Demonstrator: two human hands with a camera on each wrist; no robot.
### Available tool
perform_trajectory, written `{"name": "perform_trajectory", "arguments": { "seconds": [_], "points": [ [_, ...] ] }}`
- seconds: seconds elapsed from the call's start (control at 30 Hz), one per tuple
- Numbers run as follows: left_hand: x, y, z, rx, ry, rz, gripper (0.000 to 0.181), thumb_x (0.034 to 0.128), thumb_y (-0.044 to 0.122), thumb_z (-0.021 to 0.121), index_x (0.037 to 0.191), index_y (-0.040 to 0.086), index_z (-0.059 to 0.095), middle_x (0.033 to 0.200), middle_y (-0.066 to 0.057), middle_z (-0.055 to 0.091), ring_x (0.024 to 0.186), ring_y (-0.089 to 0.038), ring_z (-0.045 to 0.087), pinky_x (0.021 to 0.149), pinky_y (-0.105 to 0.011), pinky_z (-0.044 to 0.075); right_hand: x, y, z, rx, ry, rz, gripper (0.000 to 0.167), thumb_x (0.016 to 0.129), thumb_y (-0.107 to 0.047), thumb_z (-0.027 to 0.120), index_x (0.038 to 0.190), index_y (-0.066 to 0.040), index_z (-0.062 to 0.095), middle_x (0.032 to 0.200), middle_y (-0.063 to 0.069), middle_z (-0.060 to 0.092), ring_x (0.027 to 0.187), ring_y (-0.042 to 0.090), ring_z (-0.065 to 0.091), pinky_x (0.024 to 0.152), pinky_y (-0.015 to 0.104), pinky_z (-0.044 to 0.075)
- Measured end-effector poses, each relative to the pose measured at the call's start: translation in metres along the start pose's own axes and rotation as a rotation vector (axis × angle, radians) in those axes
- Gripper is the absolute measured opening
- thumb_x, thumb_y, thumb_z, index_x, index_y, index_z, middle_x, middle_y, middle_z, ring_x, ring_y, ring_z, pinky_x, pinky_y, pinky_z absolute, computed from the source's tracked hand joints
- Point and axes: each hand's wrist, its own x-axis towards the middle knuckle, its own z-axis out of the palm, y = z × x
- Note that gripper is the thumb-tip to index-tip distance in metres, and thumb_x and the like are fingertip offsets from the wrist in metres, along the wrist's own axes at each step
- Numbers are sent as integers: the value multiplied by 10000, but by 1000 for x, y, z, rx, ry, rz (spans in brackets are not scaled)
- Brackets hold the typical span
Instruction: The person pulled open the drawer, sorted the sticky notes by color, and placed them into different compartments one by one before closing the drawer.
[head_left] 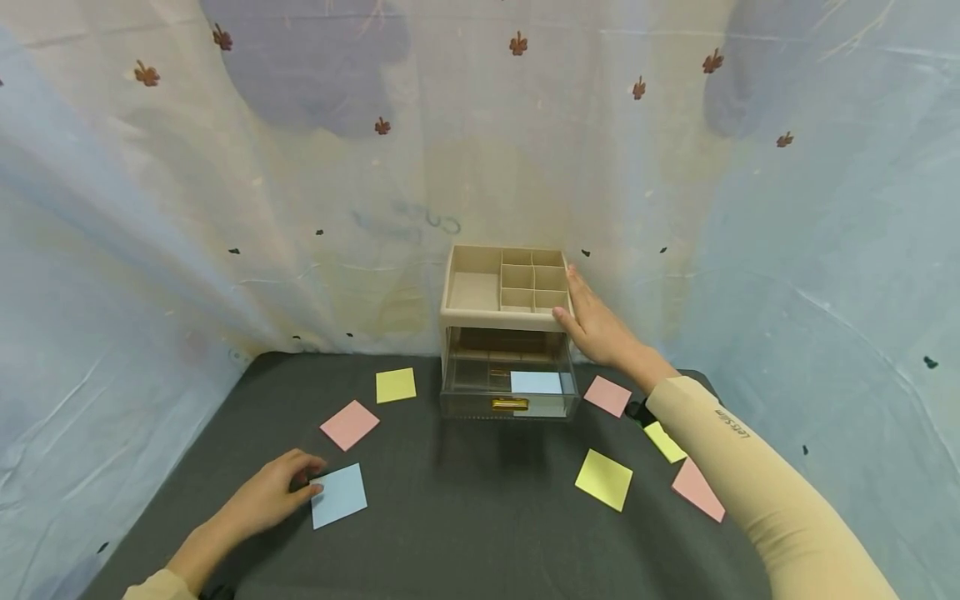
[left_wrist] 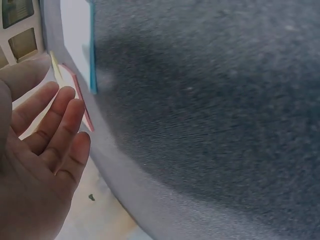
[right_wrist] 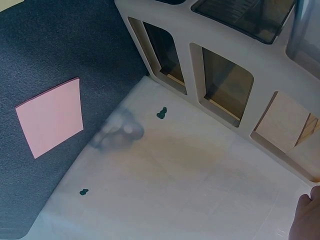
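Observation:
A blue sticky note pad (head_left: 339, 497) lies on the table's left side. My left hand (head_left: 272, 492) is right beside it, thumb over its left edge in the head view; in the left wrist view the fingers (left_wrist: 66, 125) are loosely bent, with nothing between them and the thumb. My right hand (head_left: 600, 329) rests against the right side of a beige desktop organizer (head_left: 472, 287), thumb at its front corner. The organizer's clear drawer (head_left: 472, 404) with a gold handle is pulled out. Inside the drawer lies another blue sticky note pad (head_left: 536, 383).
Pink (head_left: 350, 425) and yellow (head_left: 395, 385) pads lie left of the organizer. To its right are more yellow (head_left: 604, 479) and pink (head_left: 608, 396) pads, some partly behind the right arm. A patterned curtain (head_left: 337, 167) hangs around the dark table (head_left: 465, 533).

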Motion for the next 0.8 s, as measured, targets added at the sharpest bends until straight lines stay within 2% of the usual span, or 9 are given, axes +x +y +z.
{"name": "perform_trajectory", "arguments": {
  "seconds": [0.23, 0.43, 0.8],
  "points": [
    [-4, -3, 6, 39, -20, -41, 318, 874, 249, 860, 1129, 99, 743, 1036, 55, 659, 892, -109, 603, 706, -305, 533, 0, 1, 1, -11, 6, -1, 783, 1135, -465, 323, 1660, -34, -67, 1737, 189, -22, 1603, 360, 36, 1269, 584, 149],
    [-4, -3, 8, 84, -40, -87, 382, 824, 327, 893, 1120, 135, 746, 1031, 71, 632, 888, -86, 585, 687, -307, 519, 0, 2, 2, -20, 3, 6, 804, 1128, -509, 306, 1660, -41, -74, 1739, 181, -27, 1603, 359, 38, 1266, 592, 154],
    [-6, -1, 10, 118, -74, -103, 501, 737, 412, 939, 1108, 131, 753, 1050, 53, 597, 910, -130, 586, 697, -339, 531, 0, 1, 1, -11, -1, 9, 799, 1129, -506, 302, 1660, -35, -66, 1741, 169, -38, 1607, 330, 22, 1276, 561, 150]
  ]
}}
